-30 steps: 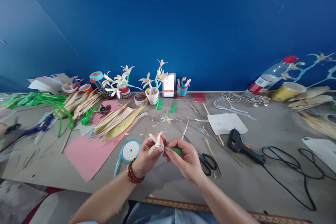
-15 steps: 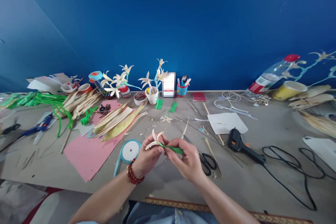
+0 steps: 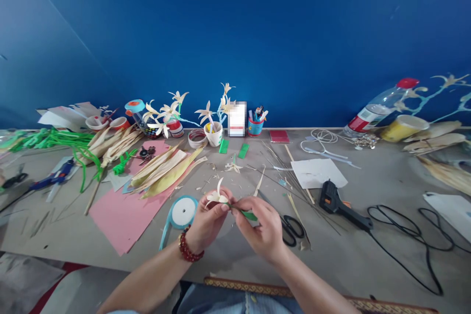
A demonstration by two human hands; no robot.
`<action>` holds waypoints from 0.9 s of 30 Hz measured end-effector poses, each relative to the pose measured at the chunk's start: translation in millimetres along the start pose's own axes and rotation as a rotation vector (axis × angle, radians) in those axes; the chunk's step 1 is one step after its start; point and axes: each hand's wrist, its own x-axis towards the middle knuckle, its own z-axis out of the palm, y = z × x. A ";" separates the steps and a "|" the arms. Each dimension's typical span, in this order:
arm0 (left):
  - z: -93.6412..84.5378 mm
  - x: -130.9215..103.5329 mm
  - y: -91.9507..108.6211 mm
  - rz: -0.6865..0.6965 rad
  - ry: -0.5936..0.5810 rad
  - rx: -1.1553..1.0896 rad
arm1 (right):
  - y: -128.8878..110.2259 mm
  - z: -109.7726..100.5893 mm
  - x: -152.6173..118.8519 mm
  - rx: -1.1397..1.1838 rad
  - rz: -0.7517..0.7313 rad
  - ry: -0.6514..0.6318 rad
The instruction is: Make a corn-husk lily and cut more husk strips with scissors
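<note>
My left hand (image 3: 211, 221) pinches the base of a cream husk flower (image 3: 217, 197) whose petals spread above the thumb. My right hand (image 3: 262, 223) is closed on a strip of green tape (image 3: 250, 215), which runs from the flower's base and shows between the fingers. Both sets of fingertips almost meet at the green base; the stem itself is mostly hidden. A roll of light blue ribbon (image 3: 183, 212) lies just left of my left hand. Black-handled scissors (image 3: 292, 229) rest beside my right hand. Another cream flower (image 3: 233, 167) lies on the table beyond.
Pink paper (image 3: 121, 216) and dried husks (image 3: 165, 171) lie to the left. A black glue gun (image 3: 342, 206) with a looping cord sits to the right, near white paper (image 3: 318, 173). Thin wires (image 3: 294, 186) cross the table. Along the wall stand a flower cup (image 3: 213, 136) and a tilted bottle (image 3: 379, 108).
The flower has turned between my left fingers, so its petals point differently. My right hand has shifted slightly, and less of the green tape shows.
</note>
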 end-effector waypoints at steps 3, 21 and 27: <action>-3.3 -0.8 2.8 0.031 -0.049 0.048 | 2.2 0.5 0.3 0.288 0.264 -0.060; 2.8 1.2 -0.9 -0.026 -0.053 -0.024 | 5.1 4.7 -3.7 0.224 0.281 -0.001; 0.9 -1.2 -3.7 0.014 0.036 0.031 | 2.2 4.4 -4.4 0.073 0.152 0.040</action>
